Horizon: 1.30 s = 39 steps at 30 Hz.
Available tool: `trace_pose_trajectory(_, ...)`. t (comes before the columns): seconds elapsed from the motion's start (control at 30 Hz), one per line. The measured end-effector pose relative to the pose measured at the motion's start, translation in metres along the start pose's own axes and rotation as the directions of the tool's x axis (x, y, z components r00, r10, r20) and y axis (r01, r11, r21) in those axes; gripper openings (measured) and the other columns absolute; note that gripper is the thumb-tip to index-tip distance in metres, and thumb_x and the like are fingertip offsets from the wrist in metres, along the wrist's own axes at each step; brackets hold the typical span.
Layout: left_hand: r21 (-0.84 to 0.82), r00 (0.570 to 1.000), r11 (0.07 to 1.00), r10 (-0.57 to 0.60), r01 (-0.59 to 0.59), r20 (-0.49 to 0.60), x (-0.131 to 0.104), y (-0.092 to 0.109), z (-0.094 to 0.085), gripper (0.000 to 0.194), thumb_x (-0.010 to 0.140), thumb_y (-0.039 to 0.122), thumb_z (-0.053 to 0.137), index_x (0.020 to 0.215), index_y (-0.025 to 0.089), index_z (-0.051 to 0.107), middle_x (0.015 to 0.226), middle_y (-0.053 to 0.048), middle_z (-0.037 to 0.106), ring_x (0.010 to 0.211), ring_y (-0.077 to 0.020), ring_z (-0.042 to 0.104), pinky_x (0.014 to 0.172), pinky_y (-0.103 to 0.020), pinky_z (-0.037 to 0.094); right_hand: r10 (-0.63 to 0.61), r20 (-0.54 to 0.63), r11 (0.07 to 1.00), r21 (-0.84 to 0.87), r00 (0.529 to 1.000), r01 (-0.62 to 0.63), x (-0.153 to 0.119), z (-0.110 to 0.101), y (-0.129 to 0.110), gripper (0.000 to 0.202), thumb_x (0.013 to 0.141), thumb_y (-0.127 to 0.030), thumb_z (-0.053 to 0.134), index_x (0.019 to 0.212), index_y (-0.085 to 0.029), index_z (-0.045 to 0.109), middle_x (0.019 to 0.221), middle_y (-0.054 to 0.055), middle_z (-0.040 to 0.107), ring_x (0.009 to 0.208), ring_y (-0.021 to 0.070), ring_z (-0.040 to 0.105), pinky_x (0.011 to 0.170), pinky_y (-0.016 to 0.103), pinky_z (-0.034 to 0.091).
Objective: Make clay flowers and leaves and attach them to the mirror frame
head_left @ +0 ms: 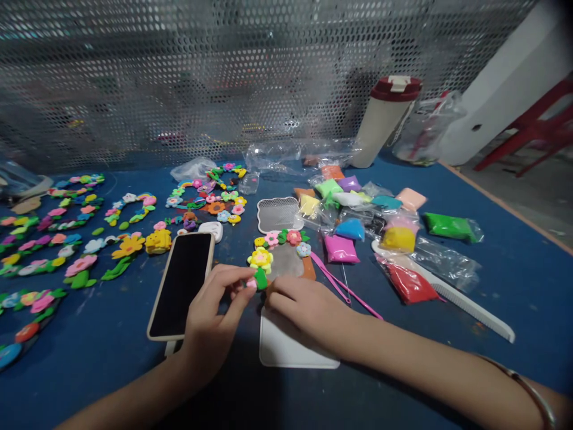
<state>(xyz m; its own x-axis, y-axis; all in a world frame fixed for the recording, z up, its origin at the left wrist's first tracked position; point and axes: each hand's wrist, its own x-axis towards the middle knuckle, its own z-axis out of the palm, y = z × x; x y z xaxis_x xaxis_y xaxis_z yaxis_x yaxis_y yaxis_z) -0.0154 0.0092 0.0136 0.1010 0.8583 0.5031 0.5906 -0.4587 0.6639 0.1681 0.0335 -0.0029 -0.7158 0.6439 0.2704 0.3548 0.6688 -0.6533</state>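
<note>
Between the thumb and fingers of my left hand (219,304) is a small green and pink clay piece (259,279), at the lower left edge of a flower-decorated frame (308,269). Clay flowers in yellow, pink, red and pale blue line the frame's top and left side around a grey centre. My right hand (299,304) is closed over the frame's lower edge, its fingertips curled out of sight; what they grip, if anything, is hidden. Under that hand a white rectangular board (295,345) lies on the blue table (380,382).
A phone (181,286) lies left of my hands, with many clay-flower frames beyond. Bagged coloured clay (341,248), pink tools (331,278) and a white comb (474,307) lie right. A bottle (380,125) and mesh panel (179,77) stand behind.
</note>
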Motion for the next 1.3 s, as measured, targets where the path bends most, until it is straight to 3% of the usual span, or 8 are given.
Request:
trace_pose_trajectory(0.17, -0.018, 0.997, 0.999, 0.032, -0.031, 0.07, 0.004, 0.005, -0.002, 0.019, 0.083, 0.005, 0.052, 0.084, 0.021, 0.064, 0.079, 0.0, 0.062, 0.075, -0.0128, 0.06, 0.068, -0.022, 0.048, 0.139, -0.09, 0.977, 0.176, 0.986, -0.122, -0.007, -0.015, -0.006, 0.01, 0.087, -0.012, 0.048, 0.085, -0.016, 0.056, 0.08, 0.004, 0.062, 0.071, 0.014, 0.057, 0.064, 0.026, 0.046)
trace_pose_trajectory(0.3, -0.097, 0.984, 0.995, -0.017, 0.034, 0.178, 0.005, 0.018, 0.007, 0.016, 0.08, 0.007, 0.056, 0.08, 0.021, 0.064, 0.075, 0.001, 0.062, 0.069, -0.0116, 0.06, 0.06, -0.02, 0.048, 0.304, -0.157, 0.906, 0.354, 0.94, -0.233, -0.016, -0.029, -0.004, 0.005, 0.086, -0.014, 0.053, 0.082, -0.017, 0.053, 0.075, 0.001, 0.062, 0.069, 0.0127, 0.059, 0.062, 0.024, 0.048)
trace_pose_trajectory(0.43, -0.207, 0.939, 0.95, -0.164, 0.233, 0.301, 0.008, 0.028, 0.026, 0.012, 0.076, 0.01, 0.062, 0.082, 0.02, 0.065, 0.075, 0.001, 0.066, 0.064, -0.0106, 0.06, 0.057, -0.019, 0.047, 0.423, -0.189, 0.8, 0.537, 0.886, -0.268, -0.024, -0.036, 0.002, 0.007, 0.086, -0.021, 0.056, 0.09, -0.017, 0.051, 0.08, 0.002, 0.063, 0.072, 0.013, 0.062, 0.065, 0.026, 0.051)
trace_pose_trajectory(0.57, -0.337, 0.883, 0.829, -0.349, 0.447, 0.315, 0.013, 0.028, 0.044, 0.01, 0.075, 0.016, 0.064, 0.084, 0.019, 0.063, 0.071, 0.001, 0.067, 0.062, -0.0113, 0.062, 0.054, -0.019, 0.049, 0.522, -0.208, 0.701, 0.657, 0.827, -0.276, -0.029, -0.039, 0.003, 0.007, 0.079, -0.022, 0.065, 0.083, -0.017, 0.061, 0.076, 0.001, 0.064, 0.07, 0.0134, 0.061, 0.063, 0.026, 0.049)
trace_pose_trajectory(0.77, -0.365, 0.878, 0.809, -0.355, 0.46, 0.32, 0.014, 0.024, 0.046, 0.005, 0.075, 0.016, 0.062, 0.074, 0.02, 0.065, 0.066, 0.002, 0.067, 0.049, -0.0091, 0.057, 0.045, -0.018, 0.046, 0.358, -0.305, 0.839, 0.52, 0.882, -0.161, -0.029, -0.038, -0.002, 0.006, 0.08, -0.016, 0.066, 0.077, -0.021, 0.068, 0.079, 0.001, 0.066, 0.076, 0.0138, 0.061, 0.07, 0.028, 0.047)
trace_pose_trajectory(1.07, -0.385, 0.906, 0.841, -0.254, 0.38, 0.338, 0.011, 0.022, 0.045, 0.006, 0.075, 0.016, 0.066, 0.077, 0.02, 0.07, 0.074, -0.001, 0.07, 0.069, -0.0148, 0.064, 0.06, -0.023, 0.049, 0.382, -0.319, 0.885, 0.396, 0.867, -0.244, -0.028, -0.033, -0.001, 0.01, 0.079, -0.013, 0.065, 0.086, -0.02, 0.063, 0.079, 0.0, 0.063, 0.066, 0.0116, 0.057, 0.059, 0.023, 0.045)
trace_pose_trajectory(1.17, -0.382, 0.915, 0.862, -0.196, 0.333, 0.353, 0.013, 0.022, 0.044, 0.005, 0.071, 0.018, 0.071, 0.076, 0.02, 0.071, 0.074, -0.002, 0.068, 0.066, -0.0142, 0.06, 0.058, -0.024, 0.046, 0.337, -0.314, 0.918, 0.32, 0.888, -0.235, -0.03, -0.031, -0.001, 0.014, 0.079, -0.011, 0.065, 0.089, -0.02, 0.064, 0.083, 0.001, 0.065, 0.073, 0.0135, 0.059, 0.064, 0.025, 0.047)
trace_pose_trajectory(1.3, -0.353, 0.831, 0.785, -0.34, 0.508, 0.441, 0.019, 0.023, 0.041, 0.005, 0.071, 0.018, 0.067, 0.067, 0.019, 0.07, 0.069, -0.001, 0.066, 0.062, -0.0133, 0.058, 0.055, -0.023, 0.045, 0.234, -0.288, 0.952, 0.263, 0.929, -0.159, -0.032, -0.033, 0.0, 0.012, 0.084, -0.013, 0.06, 0.093, -0.02, 0.064, 0.089, 0.004, 0.067, 0.083, 0.0149, 0.061, 0.074, 0.028, 0.049)
